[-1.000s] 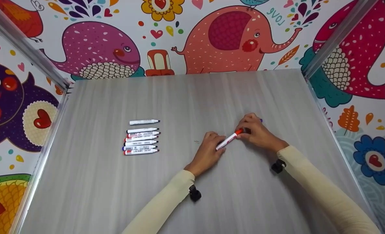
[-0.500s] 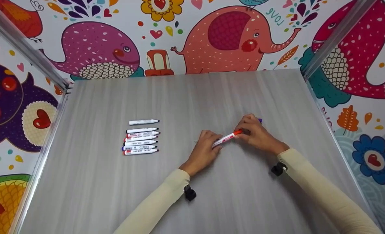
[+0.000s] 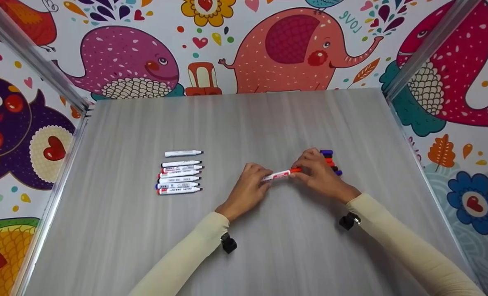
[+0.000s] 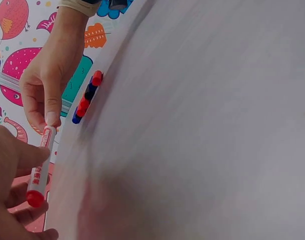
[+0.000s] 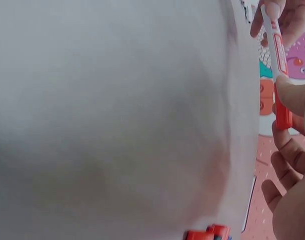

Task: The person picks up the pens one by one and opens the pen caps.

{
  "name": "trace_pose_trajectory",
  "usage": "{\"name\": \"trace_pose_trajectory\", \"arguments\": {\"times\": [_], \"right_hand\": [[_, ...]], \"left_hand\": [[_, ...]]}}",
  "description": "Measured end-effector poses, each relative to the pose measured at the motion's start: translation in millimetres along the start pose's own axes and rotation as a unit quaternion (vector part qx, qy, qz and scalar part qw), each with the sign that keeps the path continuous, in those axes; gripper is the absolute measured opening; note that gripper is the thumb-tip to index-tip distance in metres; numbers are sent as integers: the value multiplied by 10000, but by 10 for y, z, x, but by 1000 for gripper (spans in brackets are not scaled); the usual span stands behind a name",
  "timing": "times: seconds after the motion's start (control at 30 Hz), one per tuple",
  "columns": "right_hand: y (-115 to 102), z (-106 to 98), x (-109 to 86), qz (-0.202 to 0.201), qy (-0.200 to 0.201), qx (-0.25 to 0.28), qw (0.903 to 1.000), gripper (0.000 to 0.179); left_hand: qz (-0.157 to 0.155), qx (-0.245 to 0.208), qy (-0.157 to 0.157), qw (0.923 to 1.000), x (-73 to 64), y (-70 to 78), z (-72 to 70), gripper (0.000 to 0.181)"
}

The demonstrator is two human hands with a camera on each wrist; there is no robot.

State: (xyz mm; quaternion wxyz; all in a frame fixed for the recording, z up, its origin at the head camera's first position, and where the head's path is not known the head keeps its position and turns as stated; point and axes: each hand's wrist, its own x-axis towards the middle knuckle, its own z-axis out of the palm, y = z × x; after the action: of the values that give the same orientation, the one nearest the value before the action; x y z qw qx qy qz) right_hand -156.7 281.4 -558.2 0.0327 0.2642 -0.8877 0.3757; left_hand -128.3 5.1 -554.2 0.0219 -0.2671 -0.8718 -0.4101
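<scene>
A white marker with a red cap [image 3: 277, 175] is held level between both hands above the table. My left hand [image 3: 248, 190] grips its white body; the left wrist view shows the marker's red tail end [image 4: 35, 198] among those fingers. My right hand [image 3: 318, 174] pinches the cap end, and in the right wrist view the red cap [image 5: 283, 116] lies between thumb and fingers, on the marker. Beyond the right hand, a row of loose caps [image 3: 328, 161] in purple, black and red lies partly hidden.
Several white markers [image 3: 180, 179] lie side by side on the left of the grey table [image 3: 227, 123], dark tips bare and pointing right. One more marker [image 3: 184, 153] lies slightly apart behind them. Patterned walls and metal posts [image 3: 429, 45] border the table.
Both hands have moved left and slightly nearer with the marker, which is now closer to horizontal. More of the cap row shows beside the right hand. The markers on the left have stayed put.
</scene>
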Motion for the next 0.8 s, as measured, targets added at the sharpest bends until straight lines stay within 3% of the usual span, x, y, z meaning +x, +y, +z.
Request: {"name": "trace_pose_trajectory", "arguments": {"times": [0.57,0.8], "right_hand": [[-252,138,22,-42,238,-294,9993,13],[-347,177,25,-163,273,-125,9994,13]], "left_hand": [[-50,214,-95,9997,-91,-29,-244,23],[91,346,-61,9993,-107,-10,-344,16]]}}
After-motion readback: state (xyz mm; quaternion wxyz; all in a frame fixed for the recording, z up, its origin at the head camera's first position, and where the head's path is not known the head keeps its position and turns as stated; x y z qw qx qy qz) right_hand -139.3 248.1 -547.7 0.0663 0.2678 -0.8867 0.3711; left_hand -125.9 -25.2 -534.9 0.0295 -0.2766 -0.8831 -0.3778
